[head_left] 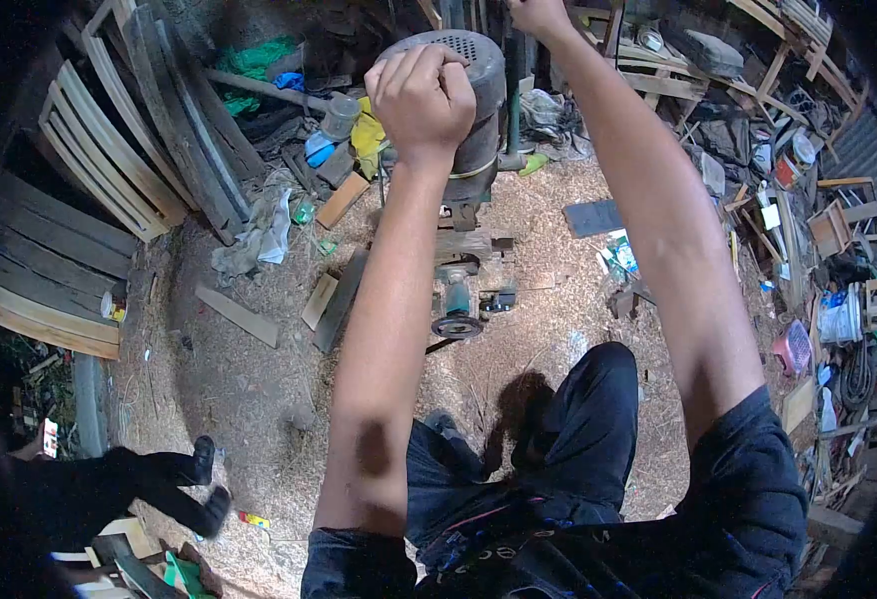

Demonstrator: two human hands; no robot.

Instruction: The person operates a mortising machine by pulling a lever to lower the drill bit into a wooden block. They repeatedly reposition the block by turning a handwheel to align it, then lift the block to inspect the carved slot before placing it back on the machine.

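Both my arms reach forward over a sawdust-covered floor. My left hand (pixel 424 100) is closed, knuckles up, in front of the perforated top of a grey metal cylinder (pixel 483 120); what it holds, if anything, is hidden. Farther up and to the right, my right hand (pixel 538 14) is at the top edge of the view, partly cut off, with its fingers curled; its contents cannot be made out. Below the cylinder, between my forearms, a small machine with a round wheel (pixel 457 326) stands on the floor.
Wooden planks (pixel 109 150) lean at the left. Scrap wood, buckets (pixel 838 317) and a pink basket (pixel 792 349) crowd the right side. Another person's dark-clothed legs (pixel 159 484) extend from the lower left. A dark flat board (pixel 592 218) lies right of the cylinder.
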